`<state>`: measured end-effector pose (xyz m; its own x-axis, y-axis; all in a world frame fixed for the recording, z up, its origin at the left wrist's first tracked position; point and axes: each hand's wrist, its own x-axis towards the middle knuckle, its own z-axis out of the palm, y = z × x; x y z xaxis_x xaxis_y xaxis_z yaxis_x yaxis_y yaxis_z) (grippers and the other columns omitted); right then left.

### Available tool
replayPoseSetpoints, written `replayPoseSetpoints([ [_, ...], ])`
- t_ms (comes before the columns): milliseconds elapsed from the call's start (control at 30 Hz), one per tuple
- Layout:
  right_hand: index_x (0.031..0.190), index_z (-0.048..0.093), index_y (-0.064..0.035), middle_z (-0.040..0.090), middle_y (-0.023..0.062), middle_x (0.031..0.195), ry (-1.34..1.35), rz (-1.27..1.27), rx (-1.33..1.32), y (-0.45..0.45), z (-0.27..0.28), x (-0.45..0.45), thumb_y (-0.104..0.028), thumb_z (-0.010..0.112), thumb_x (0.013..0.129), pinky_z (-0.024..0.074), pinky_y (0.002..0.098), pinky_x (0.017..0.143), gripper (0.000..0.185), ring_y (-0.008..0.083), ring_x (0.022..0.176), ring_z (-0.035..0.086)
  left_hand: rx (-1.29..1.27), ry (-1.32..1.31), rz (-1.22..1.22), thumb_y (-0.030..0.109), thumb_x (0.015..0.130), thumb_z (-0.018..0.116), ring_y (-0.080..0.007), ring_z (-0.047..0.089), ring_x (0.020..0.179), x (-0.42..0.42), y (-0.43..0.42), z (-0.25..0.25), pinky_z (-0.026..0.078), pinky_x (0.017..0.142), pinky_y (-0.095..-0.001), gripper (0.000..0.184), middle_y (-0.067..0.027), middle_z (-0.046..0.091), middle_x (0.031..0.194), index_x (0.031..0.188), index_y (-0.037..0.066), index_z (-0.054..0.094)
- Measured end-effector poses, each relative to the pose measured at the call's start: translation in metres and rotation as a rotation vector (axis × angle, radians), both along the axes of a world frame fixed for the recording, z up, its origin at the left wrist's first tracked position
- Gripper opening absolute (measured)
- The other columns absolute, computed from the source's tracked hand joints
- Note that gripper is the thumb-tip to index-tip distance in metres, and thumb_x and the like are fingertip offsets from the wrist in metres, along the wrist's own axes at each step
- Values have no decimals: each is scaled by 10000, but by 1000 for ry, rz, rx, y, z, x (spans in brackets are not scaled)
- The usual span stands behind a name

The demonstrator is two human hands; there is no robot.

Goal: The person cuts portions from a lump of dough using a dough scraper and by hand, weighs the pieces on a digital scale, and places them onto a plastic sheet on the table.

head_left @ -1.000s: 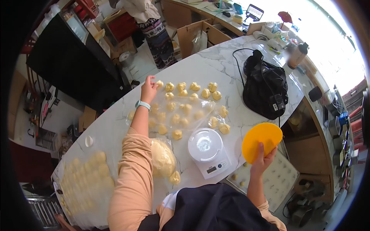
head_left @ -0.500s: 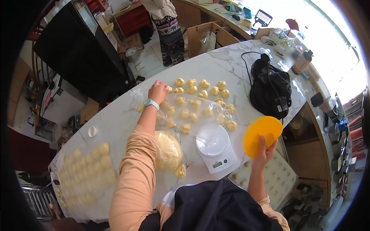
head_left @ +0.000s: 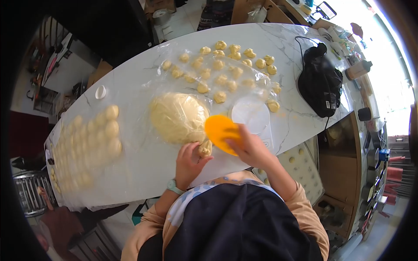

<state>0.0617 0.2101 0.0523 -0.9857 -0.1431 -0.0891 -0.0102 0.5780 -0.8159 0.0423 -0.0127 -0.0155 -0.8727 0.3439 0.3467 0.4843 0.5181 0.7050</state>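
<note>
A large mound of pale yellow dough (head_left: 176,115) lies partly under clear plastic. At its lower right edge is a small dough lump (head_left: 205,149), with the fingers of my left hand (head_left: 190,163) curved around it. My right hand (head_left: 254,147) grips a yellow scraper (head_left: 223,132), its edge beside the mound and above the small lump. The white scale (head_left: 251,115) stands just behind my right hand, partly covered by it. Beyond, dough pieces (head_left: 220,96) lie in rows, some beneath a plastic sheet (head_left: 244,77).
Rounded dough balls (head_left: 112,129) under plastic fill the table's left part, near a small white cap (head_left: 100,92). A black bag (head_left: 321,82) with a cable lies at right. A tray (head_left: 305,170) is below the table edge. Another person (head_left: 63,226) is at lower left.
My left hand has come back from the far dough pieces to the small lump beside the mound. My right hand has brought the yellow scraper leftward to the mound. The view has tilted down.
</note>
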Motion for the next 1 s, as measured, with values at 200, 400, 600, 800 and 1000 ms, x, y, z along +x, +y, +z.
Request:
replayPoseSetpoints([
  [200, 1113, 430, -44, 629, 149, 918, 50, 440, 305, -59, 18, -45, -187, 536, 885, 488, 444, 599, 290, 350, 730, 629, -21, -55, -3, 95, 705, 750, -332, 552, 970, 22, -3, -35, 464, 829, -402, 356, -140, 575, 1015, 1010, 30, 579],
  [400, 1142, 441, -41, 623, 142, 965, 327, 173, 68, -44, -86, 15, -83, 593, 828, 522, 375, 648, 351, 325, 799, 634, 161, -59, -19, 80, 746, 732, -256, 572, 830, 38, -8, -34, 485, 677, -310, 212, -102, 574, 902, 897, 28, 592],
  [600, 1185, 404, 0, 576, 105, 1035, 756, -541, -253, -7, -66, 35, -81, 589, 900, 491, 294, 774, 350, 184, 925, 588, 414, -569, -80, 116, 847, 681, -90, 545, 765, 0, 20, 4, 460, 672, -223, 212, -28, 567, 889, 1008, 3, 599],
  [800, 1199, 383, -19, 545, 84, 1083, 804, -903, -328, 33, -25, 53, -60, 574, 911, 475, 275, 802, 349, 155, 963, 559, 551, -806, -388, 97, 812, 706, -139, 602, 908, -46, 106, 15, 503, 776, -235, 376, -69, 593, 999, 1142, -24, 574],
  [1000, 1157, 409, -13, 575, 111, 1017, 828, -1041, -252, 45, -33, 89, -92, 600, 898, 487, 281, 766, 331, 154, 903, 583, -83, 315, -446, 105, 778, 723, -269, 581, 1062, -59, 140, 28, 485, 859, -343, 472, -123, 583, 1115, 1206, 4, 552],
])
